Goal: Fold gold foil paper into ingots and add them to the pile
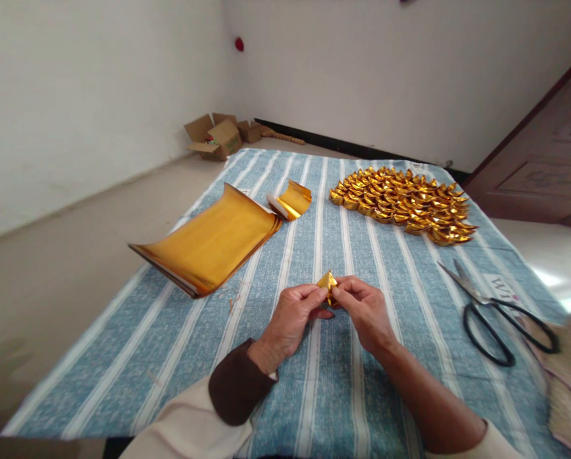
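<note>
A small piece of folded gold foil paper [329,282], with a pointed top, is pinched between both hands above the near middle of the table. My left hand [292,319] grips its left side with thumb and fingers. On the other side, my right hand [365,312] holds it the same way, thumb pressed on the front. The fingers partly hide its lower part. Farther left lies a stack of gold foil sheets [218,239] with curling edges. Behind that stack is a smaller curled stack of gold paper [295,201]. Many finished gold paper ingots [400,201] sit in rows at the back right.
Black-handled scissors [489,303] lie partly open on the right. The striped cloth [266,382] covers the table. A beige fabric piece [570,376] is at the right edge. Cardboard boxes [225,140] stand on the floor beyond, and a brown door [543,146] is at right.
</note>
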{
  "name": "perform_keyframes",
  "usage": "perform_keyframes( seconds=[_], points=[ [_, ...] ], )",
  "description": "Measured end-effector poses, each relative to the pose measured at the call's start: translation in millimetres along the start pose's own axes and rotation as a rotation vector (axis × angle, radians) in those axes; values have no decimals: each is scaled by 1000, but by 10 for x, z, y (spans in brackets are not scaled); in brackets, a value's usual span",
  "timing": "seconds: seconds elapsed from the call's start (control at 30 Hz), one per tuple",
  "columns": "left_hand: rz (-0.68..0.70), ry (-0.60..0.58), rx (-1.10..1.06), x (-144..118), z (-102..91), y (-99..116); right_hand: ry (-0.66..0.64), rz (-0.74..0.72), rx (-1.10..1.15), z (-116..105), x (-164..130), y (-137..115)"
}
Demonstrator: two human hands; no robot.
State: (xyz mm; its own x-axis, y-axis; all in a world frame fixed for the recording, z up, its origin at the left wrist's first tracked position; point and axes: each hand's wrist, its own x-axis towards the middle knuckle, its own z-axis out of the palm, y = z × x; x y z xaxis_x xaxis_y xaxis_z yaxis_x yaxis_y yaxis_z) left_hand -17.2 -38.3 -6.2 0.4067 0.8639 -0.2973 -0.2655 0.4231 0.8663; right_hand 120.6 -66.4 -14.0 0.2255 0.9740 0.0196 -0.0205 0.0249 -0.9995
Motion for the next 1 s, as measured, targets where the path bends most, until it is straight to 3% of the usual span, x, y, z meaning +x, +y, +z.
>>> perform_keyframes(
  seconds=[0.53, 1.0],
  points=[
    [19, 8, -9, 12, 5, -4, 23, -27, -3, 18, -3, 23],
    [40, 8, 46, 15, 25, -40, 86, 90, 49, 64, 2, 16]
  ],
)
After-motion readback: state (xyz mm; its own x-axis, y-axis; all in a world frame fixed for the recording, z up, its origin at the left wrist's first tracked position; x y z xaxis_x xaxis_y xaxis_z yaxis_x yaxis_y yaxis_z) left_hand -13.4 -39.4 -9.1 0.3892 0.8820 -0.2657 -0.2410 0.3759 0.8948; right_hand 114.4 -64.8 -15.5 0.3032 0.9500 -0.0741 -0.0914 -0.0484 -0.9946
